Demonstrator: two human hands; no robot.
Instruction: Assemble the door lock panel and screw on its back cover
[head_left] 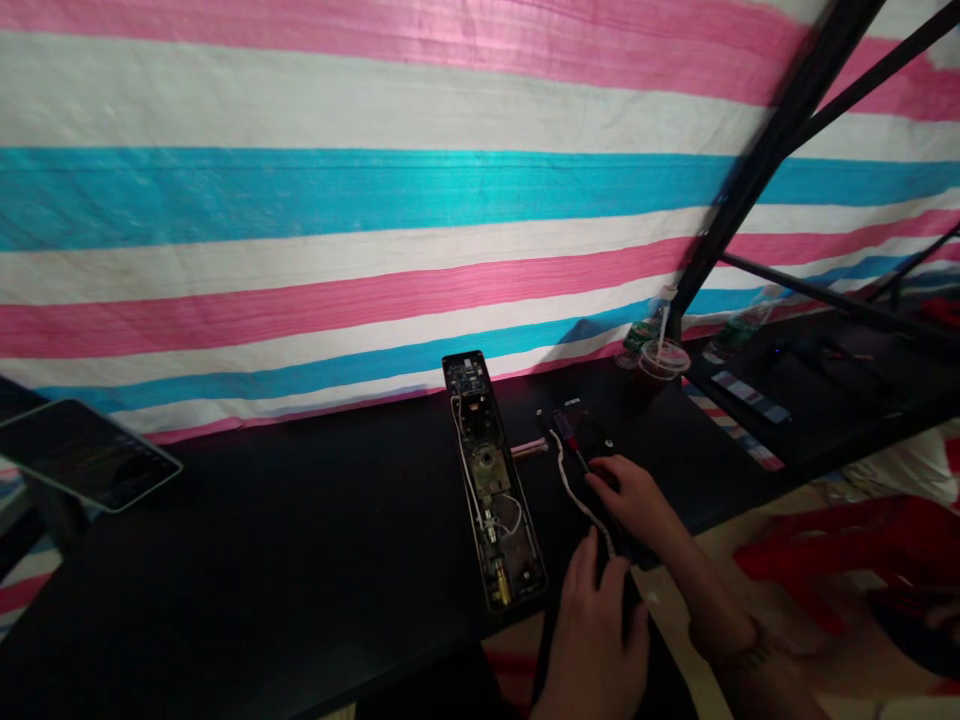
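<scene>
A long, narrow black door-lock housing (484, 455) lies opened on the dark table, its circuit board, wires and brass-coloured cylinder exposed. To its right is a screwdriver (568, 432) with a dark red and blue handle pointing away from me. My right hand (634, 500) has its fingers closed around the tip end of the screwdriver's shaft. A whitish cable (574, 490) runs from beside the screwdriver down to my left hand (596, 635). That hand hovers at the table's front edge with fingers apart, close to the cable's near end; no firm grip shows.
A tablet (90, 455) stands at the left. Behind the screwdriver are a plastic cup with a straw (664, 358) and a bottle (636, 340). A black metal frame (739, 205) rises at the right, before a striped sheet (337, 200). Red fabric (832, 550) lies lower right.
</scene>
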